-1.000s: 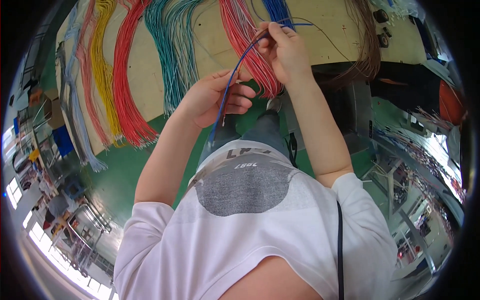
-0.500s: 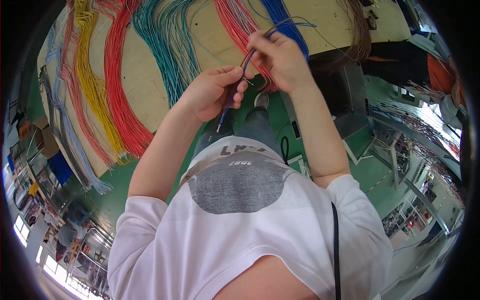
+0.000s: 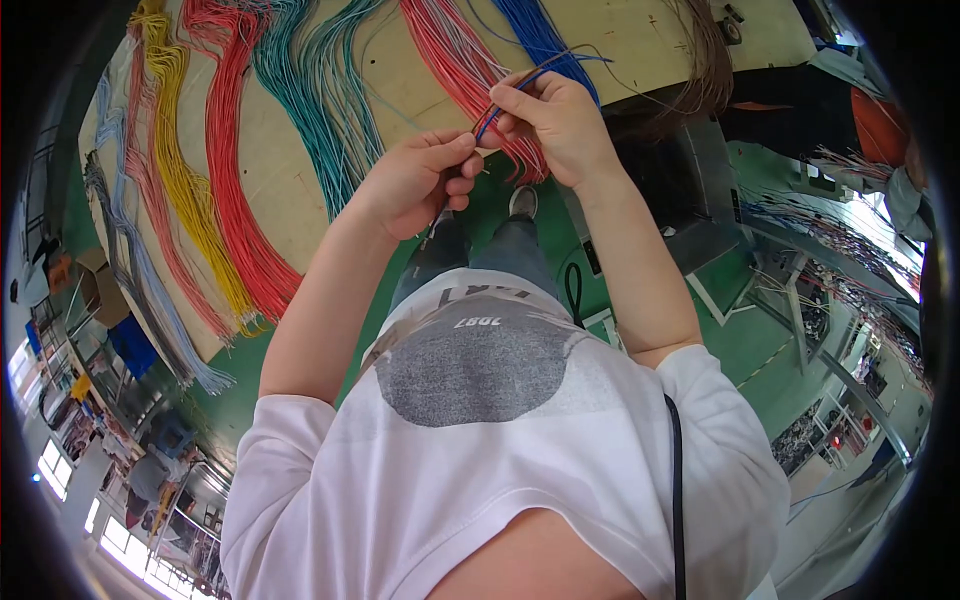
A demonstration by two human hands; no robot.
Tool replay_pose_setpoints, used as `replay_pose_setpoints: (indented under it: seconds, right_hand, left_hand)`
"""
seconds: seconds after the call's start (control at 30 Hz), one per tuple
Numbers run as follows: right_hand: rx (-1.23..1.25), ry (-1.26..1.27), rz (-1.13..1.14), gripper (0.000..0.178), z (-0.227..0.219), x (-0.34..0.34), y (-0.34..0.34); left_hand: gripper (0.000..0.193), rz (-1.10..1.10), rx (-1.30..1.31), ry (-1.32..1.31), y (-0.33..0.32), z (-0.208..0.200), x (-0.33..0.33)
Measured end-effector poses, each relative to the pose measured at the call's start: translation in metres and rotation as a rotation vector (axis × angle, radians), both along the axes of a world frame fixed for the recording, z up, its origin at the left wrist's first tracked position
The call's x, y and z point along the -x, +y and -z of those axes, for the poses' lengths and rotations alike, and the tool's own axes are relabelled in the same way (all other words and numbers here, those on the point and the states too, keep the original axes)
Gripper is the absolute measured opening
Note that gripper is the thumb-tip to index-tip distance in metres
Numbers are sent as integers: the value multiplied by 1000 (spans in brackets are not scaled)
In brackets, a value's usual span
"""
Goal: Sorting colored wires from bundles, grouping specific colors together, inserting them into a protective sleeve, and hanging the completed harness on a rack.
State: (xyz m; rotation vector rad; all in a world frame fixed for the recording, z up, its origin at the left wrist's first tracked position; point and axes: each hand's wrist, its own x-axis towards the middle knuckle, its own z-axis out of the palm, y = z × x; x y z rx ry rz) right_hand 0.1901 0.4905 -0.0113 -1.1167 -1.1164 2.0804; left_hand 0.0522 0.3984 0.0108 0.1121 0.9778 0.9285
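We find the left hand point(image 3: 415, 187) and right hand point(image 3: 564, 125) pinching thin blue and brown plastic-coated wires point(image 3: 486, 124) between them; fingers point(image 3: 452, 152) obscure their count; one yellow wire bundle point(image 3: 180, 165) lies on the pale tabletop point(image 3: 272, 150).

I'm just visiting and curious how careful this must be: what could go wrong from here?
The thin wires pinched by the left hand and right hand might slip. Beyond the right hand, wire passes in front of the blue bundle in this view, so it might snag there.
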Motion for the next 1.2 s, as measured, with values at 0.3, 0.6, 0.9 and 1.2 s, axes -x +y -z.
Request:
replay_pose_setpoints:
  seconds: [0.3, 0.6, 0.9, 1.2]
  right_hand:
    - [174, 55, -133, 17, 7, -4, 1]
    - [1, -91, -200, 17, -1, -6, 2]
    - [-122, -184, -195, 16, 9, 2, -10]
    - [-39, -135, -94, 21, 28, 11, -32]
  left_hand:
    - [16, 0, -29, -37, 5, 4, -1]
    - [24, 17, -14, 88, 7, 3, -5]
    - [21, -67, -37, 178, 8, 19, -4]
    - [23, -227, -307, 673, -3, 69, -44]
